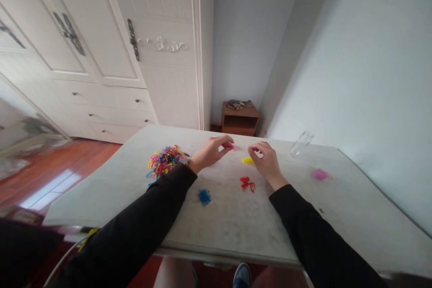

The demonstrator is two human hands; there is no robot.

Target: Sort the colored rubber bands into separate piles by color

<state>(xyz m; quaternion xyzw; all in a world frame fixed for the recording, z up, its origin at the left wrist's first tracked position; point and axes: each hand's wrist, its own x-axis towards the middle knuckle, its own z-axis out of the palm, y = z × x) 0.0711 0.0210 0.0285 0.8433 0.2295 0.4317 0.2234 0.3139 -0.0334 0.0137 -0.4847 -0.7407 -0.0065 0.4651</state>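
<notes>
My left hand (pixel 216 149) is over the far middle of the table, thumb and fingers pinched together, with a small pink rubber band (pixel 233 147) at the fingertips. My right hand (pixel 265 158) is bent into a pinch beside a small pile of yellow rubber bands (pixel 248 161); anything in its fingers is too small to make out. Nearer to me lie red rubber bands (pixel 247 184) and a blue pile (pixel 204 196). A large mixed heap of coloured bands (pixel 165 160) sits left of my left hand, partly covered by that forearm.
A clear glass bottle (pixel 301 144) stands tilted in view at the far right of the white table (pixel 229 229). Near it lies a pink bundle (pixel 321 174). Beyond the table are a white wardrobe (pixel 168 85) and a small brown cabinet (pixel 240 119).
</notes>
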